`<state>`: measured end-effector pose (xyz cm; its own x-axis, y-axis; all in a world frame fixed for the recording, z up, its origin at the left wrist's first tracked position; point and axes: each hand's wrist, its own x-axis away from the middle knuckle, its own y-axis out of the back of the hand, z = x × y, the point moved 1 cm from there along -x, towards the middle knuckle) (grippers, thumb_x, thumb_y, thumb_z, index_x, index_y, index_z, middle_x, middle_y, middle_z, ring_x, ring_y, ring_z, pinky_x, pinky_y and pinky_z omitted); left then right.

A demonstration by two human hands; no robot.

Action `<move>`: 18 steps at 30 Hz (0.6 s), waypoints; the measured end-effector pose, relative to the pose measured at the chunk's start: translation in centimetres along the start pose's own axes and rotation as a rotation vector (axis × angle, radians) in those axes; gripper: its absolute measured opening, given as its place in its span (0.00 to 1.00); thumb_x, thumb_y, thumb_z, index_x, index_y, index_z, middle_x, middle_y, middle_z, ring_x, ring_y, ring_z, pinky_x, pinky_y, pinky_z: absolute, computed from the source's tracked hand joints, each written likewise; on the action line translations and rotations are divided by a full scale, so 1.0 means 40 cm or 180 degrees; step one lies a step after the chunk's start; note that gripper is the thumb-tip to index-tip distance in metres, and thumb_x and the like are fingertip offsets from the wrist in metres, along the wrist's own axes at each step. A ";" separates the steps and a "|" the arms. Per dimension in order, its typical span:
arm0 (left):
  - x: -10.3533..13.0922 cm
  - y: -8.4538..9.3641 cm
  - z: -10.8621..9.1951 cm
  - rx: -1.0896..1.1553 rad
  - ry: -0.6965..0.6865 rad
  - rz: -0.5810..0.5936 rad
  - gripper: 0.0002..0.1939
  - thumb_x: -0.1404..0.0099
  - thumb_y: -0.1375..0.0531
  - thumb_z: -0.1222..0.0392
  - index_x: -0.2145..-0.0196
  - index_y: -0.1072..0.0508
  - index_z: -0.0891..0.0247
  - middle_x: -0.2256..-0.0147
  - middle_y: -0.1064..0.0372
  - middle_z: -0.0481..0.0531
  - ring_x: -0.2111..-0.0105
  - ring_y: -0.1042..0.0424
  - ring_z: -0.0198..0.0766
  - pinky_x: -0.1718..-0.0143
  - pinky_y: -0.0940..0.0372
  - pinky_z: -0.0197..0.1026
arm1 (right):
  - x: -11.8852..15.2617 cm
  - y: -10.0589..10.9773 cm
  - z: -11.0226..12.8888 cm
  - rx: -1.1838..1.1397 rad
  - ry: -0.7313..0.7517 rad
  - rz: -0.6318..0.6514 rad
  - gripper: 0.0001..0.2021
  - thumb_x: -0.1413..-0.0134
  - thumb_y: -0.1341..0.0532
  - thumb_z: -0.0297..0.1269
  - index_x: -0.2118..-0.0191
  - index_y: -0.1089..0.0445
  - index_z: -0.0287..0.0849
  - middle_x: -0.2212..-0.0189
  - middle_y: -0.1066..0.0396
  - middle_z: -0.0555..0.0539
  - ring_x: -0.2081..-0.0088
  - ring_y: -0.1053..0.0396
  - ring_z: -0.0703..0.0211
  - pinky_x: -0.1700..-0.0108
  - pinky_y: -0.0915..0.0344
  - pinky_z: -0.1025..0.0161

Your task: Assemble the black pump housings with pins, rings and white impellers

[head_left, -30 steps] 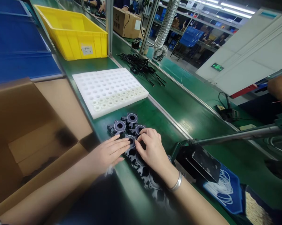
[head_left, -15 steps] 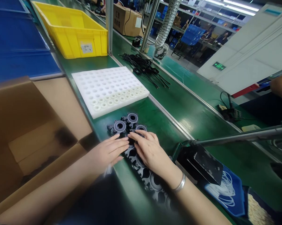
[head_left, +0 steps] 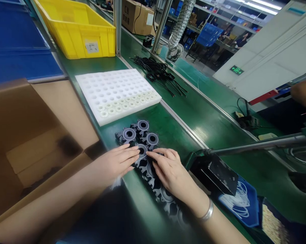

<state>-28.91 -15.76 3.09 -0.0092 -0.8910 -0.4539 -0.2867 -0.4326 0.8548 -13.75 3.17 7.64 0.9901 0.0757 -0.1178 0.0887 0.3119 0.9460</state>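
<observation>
Black round-holed housings (head_left: 129, 134) stand in a staggered double row on the green bench, each with a grey ring around a dark central hole. My left hand (head_left: 121, 159) lies with its fingers stretched out, fingertips against the left side of one housing (head_left: 142, 151). From the other side, my right hand (head_left: 171, 169) reaches over the row, its index fingertip at that housing's right rim and its other fingers loosely bent over the neighbouring parts. I see nothing lifted in either hand. Some housings under my right hand are partly hidden.
A white foam tray (head_left: 92, 84) holds pale rings in its nearer rows. Beyond are a yellow bin (head_left: 102, 37) and black cables (head_left: 153, 66). An open cardboard box (head_left: 41, 142) is at left; a black box (head_left: 216, 176) and a blue tray (head_left: 253, 217) flank the right side.
My right hand has moved a little right and toward me, uncovering the ringed housings between my hands. My left hand stays almost in place. The view has shifted slightly.
</observation>
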 end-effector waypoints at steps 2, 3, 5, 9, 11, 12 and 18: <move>0.002 -0.001 -0.003 0.0026 0.0017 -0.0039 0.18 0.28 0.46 0.65 0.42 0.32 0.70 0.44 0.30 0.62 0.41 0.33 0.46 0.37 0.38 0.53 | 0.009 -0.007 0.012 -0.0080 0.0022 -0.0017 0.19 0.33 0.48 0.27 0.38 0.40 0.39 0.50 0.30 0.39 0.43 0.38 0.51 0.41 0.42 0.47; 0.002 -0.003 -0.004 0.0034 0.0027 -0.0055 0.18 0.28 0.46 0.65 0.42 0.32 0.70 0.44 0.30 0.62 0.41 0.33 0.46 0.37 0.38 0.53 | 0.013 -0.011 0.018 -0.0112 0.0039 -0.0018 0.19 0.33 0.49 0.27 0.38 0.41 0.39 0.50 0.30 0.39 0.43 0.38 0.51 0.41 0.42 0.47; 0.004 -0.008 -0.007 0.0020 0.0025 -0.0075 0.18 0.28 0.47 0.66 0.43 0.32 0.70 0.44 0.30 0.62 0.41 0.33 0.46 0.37 0.38 0.53 | 0.017 -0.019 0.031 -0.0184 0.0054 0.0005 0.20 0.33 0.49 0.27 0.38 0.41 0.39 0.49 0.30 0.39 0.43 0.38 0.51 0.42 0.42 0.47; 0.001 -0.019 -0.007 -0.0128 0.0007 -0.0136 0.16 0.27 0.47 0.65 0.44 0.31 0.70 0.46 0.28 0.62 0.43 0.31 0.45 0.38 0.37 0.53 | 0.014 -0.019 0.045 -0.0427 0.0003 -0.0041 0.22 0.34 0.48 0.28 0.37 0.44 0.43 0.47 0.30 0.41 0.43 0.38 0.52 0.41 0.42 0.47; -0.002 -0.015 -0.008 -0.0160 0.0042 -0.0281 0.16 0.27 0.48 0.64 0.45 0.30 0.68 0.47 0.27 0.60 0.45 0.29 0.44 0.38 0.37 0.53 | 0.012 -0.002 0.044 -0.0583 -0.0179 -0.0358 0.22 0.34 0.47 0.29 0.36 0.46 0.45 0.46 0.30 0.43 0.43 0.38 0.52 0.40 0.42 0.47; -0.003 -0.008 -0.010 -0.0136 0.0147 -0.0387 0.15 0.26 0.48 0.64 0.45 0.30 0.67 0.48 0.27 0.59 0.46 0.28 0.44 0.39 0.36 0.52 | 0.012 0.010 0.043 -0.0673 -0.0326 -0.0597 0.22 0.33 0.47 0.29 0.37 0.46 0.46 0.46 0.30 0.43 0.43 0.37 0.52 0.41 0.41 0.48; -0.023 0.019 -0.054 0.0734 0.1211 -0.0771 0.16 0.27 0.48 0.52 0.48 0.28 0.59 0.58 0.23 0.52 0.62 0.22 0.40 0.60 0.27 0.40 | 0.022 0.062 0.121 -0.1353 -0.0298 -0.0646 0.09 0.36 0.40 0.39 0.52 0.32 0.43 0.57 0.26 0.47 0.54 0.29 0.61 0.47 0.34 0.65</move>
<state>-27.05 -15.57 4.70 0.4211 -0.7746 -0.4719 -0.4419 -0.6296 0.6390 -12.13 -0.59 11.34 0.9647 -0.1062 -0.2410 0.2482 0.6726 0.6971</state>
